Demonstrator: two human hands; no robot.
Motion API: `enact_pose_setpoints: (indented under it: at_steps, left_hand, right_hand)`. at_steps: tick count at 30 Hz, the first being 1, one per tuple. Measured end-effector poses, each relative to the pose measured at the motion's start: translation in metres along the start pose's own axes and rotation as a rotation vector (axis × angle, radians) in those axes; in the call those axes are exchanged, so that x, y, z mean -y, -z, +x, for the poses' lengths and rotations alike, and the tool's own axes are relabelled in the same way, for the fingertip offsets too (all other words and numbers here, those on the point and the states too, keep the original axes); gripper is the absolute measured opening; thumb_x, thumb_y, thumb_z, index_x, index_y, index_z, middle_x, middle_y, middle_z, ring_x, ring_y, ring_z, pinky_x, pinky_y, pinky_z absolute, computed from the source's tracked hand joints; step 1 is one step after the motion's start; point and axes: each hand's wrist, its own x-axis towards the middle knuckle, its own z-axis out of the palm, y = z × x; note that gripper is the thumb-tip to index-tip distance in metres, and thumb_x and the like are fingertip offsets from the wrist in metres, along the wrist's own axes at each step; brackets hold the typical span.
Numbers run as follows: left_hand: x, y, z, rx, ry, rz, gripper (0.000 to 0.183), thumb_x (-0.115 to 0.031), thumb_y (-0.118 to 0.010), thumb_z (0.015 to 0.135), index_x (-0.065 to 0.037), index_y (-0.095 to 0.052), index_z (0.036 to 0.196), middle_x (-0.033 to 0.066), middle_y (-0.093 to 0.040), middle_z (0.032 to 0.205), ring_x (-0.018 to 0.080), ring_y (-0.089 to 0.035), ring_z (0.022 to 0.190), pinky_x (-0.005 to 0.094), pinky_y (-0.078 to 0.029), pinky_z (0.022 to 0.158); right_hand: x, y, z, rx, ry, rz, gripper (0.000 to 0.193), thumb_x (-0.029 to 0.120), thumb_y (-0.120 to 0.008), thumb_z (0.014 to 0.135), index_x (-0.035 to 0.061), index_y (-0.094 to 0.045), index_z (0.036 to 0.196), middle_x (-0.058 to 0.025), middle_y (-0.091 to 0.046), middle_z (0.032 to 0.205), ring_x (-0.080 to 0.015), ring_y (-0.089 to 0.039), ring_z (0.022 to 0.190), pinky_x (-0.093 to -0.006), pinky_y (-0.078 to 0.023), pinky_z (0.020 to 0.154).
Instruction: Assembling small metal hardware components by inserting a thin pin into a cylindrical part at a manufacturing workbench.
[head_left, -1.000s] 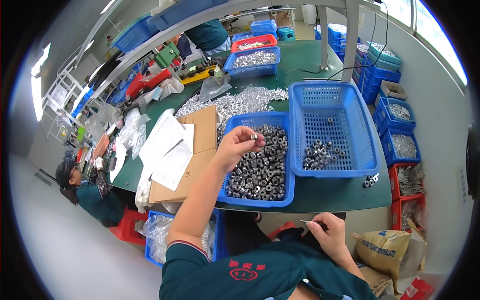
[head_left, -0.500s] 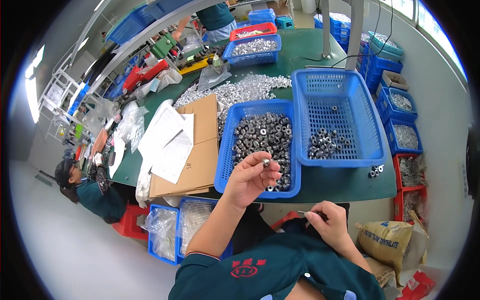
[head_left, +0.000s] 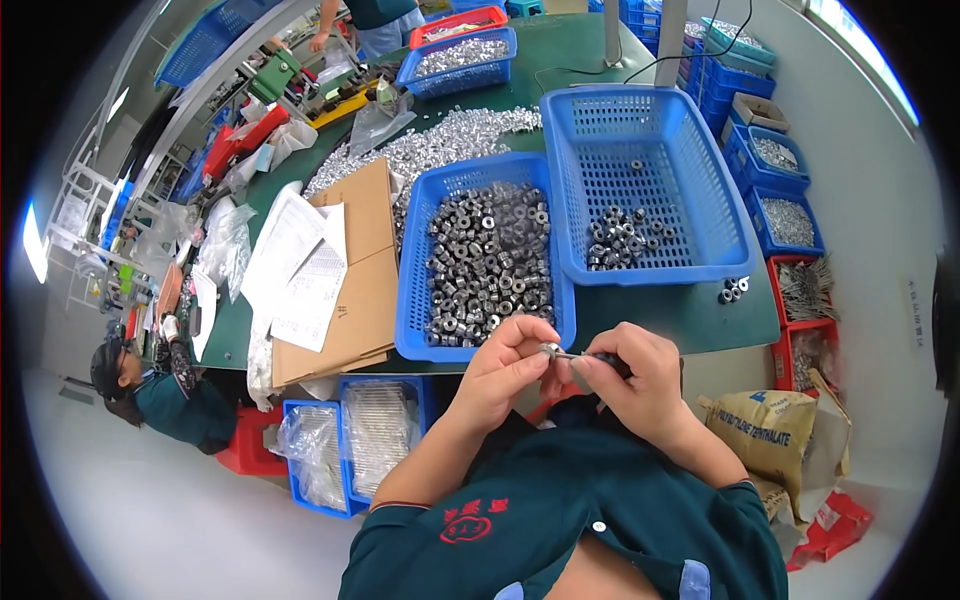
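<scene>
In front of my chest, my left hand (head_left: 505,375) pinches a small round metal part (head_left: 549,349) between thumb and fingers. My right hand (head_left: 638,378) is closed round a slim tool (head_left: 568,356) with a dark handle and a thin metal shaft. The shaft's tip meets the small part; whether it sits inside a hole is too small to tell. Just beyond my hands stands a blue basket (head_left: 408,318) full of dark and silver metal bushings (head_left: 485,265). To its right, another blue basket (head_left: 660,275) holds a smaller group of bushings (head_left: 622,240).
On the green table (head_left: 660,325), several bushings (head_left: 733,291) lie beside the right basket. Left are cardboard (head_left: 365,270) and papers (head_left: 312,290); behind is a heap of small silver parts (head_left: 440,145). A co-worker (head_left: 165,400) sits far left. Sacks (head_left: 765,430) stand at lower right.
My left hand has come down from above the left basket with the small metal part. My right hand has moved up and left, bringing the tool's tip to it. The view has shifted.
</scene>
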Motion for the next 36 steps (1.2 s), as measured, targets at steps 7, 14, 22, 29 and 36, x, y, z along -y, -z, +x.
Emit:
enact_pose_setpoints:
  at_steps: [7,14,22,29,36]
  left_hand:
    - [-0.008,-0.012,-0.008,-0.079,0.027,0.27,0.022,-0.009,-0.052,0.097,-0.003,-0.049,0.118,0.0128,-0.065,0.094,0.016,-0.061,0.081,0.0289,-0.049,0.073]
    - [-0.008,0.0,-0.006,-0.023,0.025,0.328,0.021,-0.007,-0.05,0.098,-0.002,-0.05,0.118,0.0128,-0.065,0.096,0.016,-0.062,0.083,0.0294,-0.051,0.076]
    - [-0.012,0.0,-0.005,-0.009,0.186,0.138,0.023,-0.007,-0.055,0.095,0.0,-0.052,0.117,0.0122,-0.066,0.096,0.0165,-0.064,0.084,0.0292,-0.051,0.076]
    - [-0.014,-0.007,-0.005,-0.125,0.108,0.264,0.018,-0.006,-0.062,0.09,0.0,-0.063,0.107,0.004,-0.063,0.089,0.0099,-0.059,0.078,0.0246,-0.049,0.072]
    - [-0.012,-0.006,-0.006,-0.134,0.168,0.25,0.019,-0.005,-0.062,0.09,0.0,-0.063,0.109,0.0022,-0.062,0.09,0.0081,-0.059,0.078,0.0231,-0.048,0.071]
  right_hand:
    - [-0.001,0.005,0.004,0.02,0.219,-0.203,0.017,0.006,-0.076,0.071,0.0041,-0.061,0.077,-0.0055,-0.06,0.068,-0.0227,-0.057,0.057,-0.0336,-0.044,0.052]
    - [-0.008,0.004,0.007,0.025,0.381,-0.345,0.023,0.009,-0.078,0.067,0.0058,-0.06,0.081,-0.0046,-0.059,0.07,-0.0229,-0.057,0.06,-0.0336,-0.043,0.055]
    - [-0.008,0.007,0.015,0.056,0.533,-0.403,0.013,0.011,-0.065,0.07,0.0071,-0.061,0.081,-0.0017,-0.059,0.079,-0.0172,-0.056,0.065,-0.0315,-0.043,0.056]
    - [-0.007,0.009,0.017,0.039,0.485,-0.342,0.018,0.013,-0.073,0.069,0.0086,-0.061,0.081,-0.0008,-0.059,0.075,-0.0174,-0.057,0.064,-0.0321,-0.042,0.055]
    - [-0.004,0.009,0.013,0.059,0.337,-0.376,0.022,0.015,-0.079,0.068,0.0086,-0.059,0.075,-0.0023,-0.055,0.063,-0.0215,-0.054,0.055,-0.0343,-0.038,0.052]
